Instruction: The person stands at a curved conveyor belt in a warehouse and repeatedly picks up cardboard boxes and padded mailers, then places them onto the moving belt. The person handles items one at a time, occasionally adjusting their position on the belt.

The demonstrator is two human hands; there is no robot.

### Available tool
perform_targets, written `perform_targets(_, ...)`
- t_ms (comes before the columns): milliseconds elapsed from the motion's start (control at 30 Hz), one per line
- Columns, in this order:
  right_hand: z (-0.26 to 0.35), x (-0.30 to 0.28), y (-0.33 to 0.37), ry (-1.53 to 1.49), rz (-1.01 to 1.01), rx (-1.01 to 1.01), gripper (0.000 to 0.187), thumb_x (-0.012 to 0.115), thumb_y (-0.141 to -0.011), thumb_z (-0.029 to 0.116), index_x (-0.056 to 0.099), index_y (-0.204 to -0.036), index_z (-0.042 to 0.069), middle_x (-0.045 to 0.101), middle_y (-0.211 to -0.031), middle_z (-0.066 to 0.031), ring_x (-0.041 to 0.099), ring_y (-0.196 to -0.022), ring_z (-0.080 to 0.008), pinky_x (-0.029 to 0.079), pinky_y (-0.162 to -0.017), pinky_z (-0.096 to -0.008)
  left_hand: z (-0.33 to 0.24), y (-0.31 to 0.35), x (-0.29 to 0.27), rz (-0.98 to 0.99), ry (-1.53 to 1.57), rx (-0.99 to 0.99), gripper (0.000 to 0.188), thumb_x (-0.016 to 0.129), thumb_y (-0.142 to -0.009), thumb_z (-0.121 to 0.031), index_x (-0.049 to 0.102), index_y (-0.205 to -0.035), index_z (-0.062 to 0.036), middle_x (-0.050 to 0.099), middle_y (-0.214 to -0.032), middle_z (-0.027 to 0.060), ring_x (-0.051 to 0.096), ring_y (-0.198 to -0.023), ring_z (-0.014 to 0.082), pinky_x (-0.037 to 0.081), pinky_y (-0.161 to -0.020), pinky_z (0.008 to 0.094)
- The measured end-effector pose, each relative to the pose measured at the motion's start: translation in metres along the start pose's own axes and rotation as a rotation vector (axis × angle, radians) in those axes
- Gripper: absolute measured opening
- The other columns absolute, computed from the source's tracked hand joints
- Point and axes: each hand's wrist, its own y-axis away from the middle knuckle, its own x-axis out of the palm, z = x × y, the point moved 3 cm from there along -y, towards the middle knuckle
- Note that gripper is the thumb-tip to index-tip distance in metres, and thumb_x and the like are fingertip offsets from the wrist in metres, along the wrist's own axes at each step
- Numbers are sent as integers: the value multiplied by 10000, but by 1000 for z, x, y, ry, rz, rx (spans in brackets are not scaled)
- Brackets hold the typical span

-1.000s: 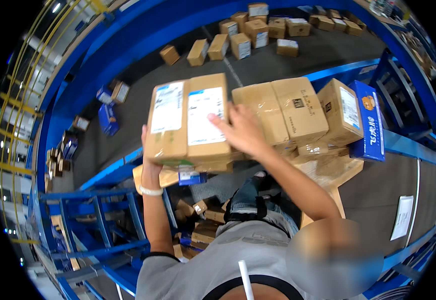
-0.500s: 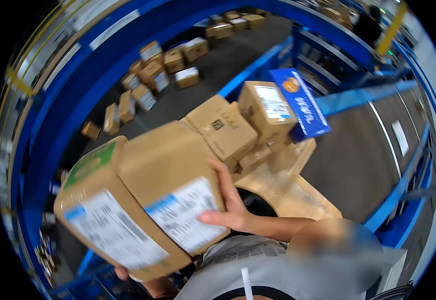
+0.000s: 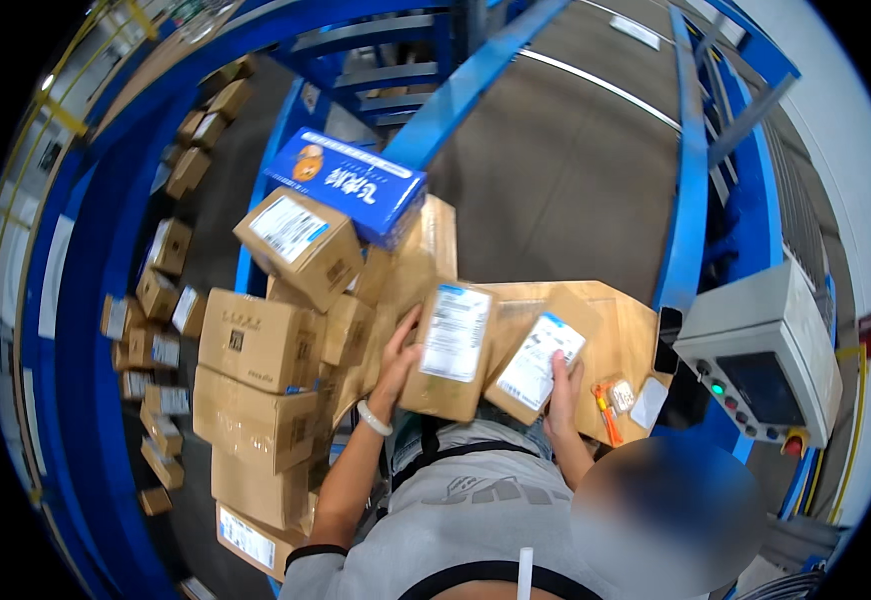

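Note:
Two brown cardboard boxes are in front of my body, over the wooden table. My left hand [image 3: 401, 358] grips the left side of one upright-looking cardboard box [image 3: 416, 393], which has a large white label facing up. With its thumb on the label, my right hand [image 3: 562, 396] holds the right edge of a smaller, tilted cardboard box [image 3: 573, 309]. A narrow gap parts the two boxes. Wooden table surface [image 3: 611, 300] shows behind and to the right of them. My left wrist wears a pale bracelet [image 3: 375, 420].
Cardboard boxes [image 3: 256, 412] are stacked at my left, with a labelled box [image 3: 301, 250] and a blue printed box [image 3: 356, 185] farther back. An orange-handled tool [image 3: 608, 415] lies at the table's right, near a grey control panel [image 3: 761, 375]. Grey belt [image 3: 576, 160] runs ahead; more parcels [image 3: 161, 350] lie left.
My view has swung to the right. Two boxes pressed together between my hands are now apart over the table, one in each hand.

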Motion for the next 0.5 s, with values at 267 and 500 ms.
perform_targets(267, -23, -42, -75, 548, -162, -123, 745, 454, -1041, 582, 465, -1358, -92, 652, -1127, -253, 632, -1036, -323, 483, -871, -383, -13, 18, -31, -52, -273, -104, 677, 742, -915, -182, 474, -1507, 7, 534, -1500, 152, 538, -1331, 233, 426, -1107, 359)
perform_targets(500, 24, 42, -281, 254, -144, 289, 852, 426, -969, 752, 504, -1259, -45, 695, -818, -171, 630, -532, -201, 507, -426, -330, -22, 42, 16, -74, -373, -104, 839, 820, -862, -166, 376, -1555, -4, 526, -1497, 168, 517, -1352, 230, 429, -1106, 362)
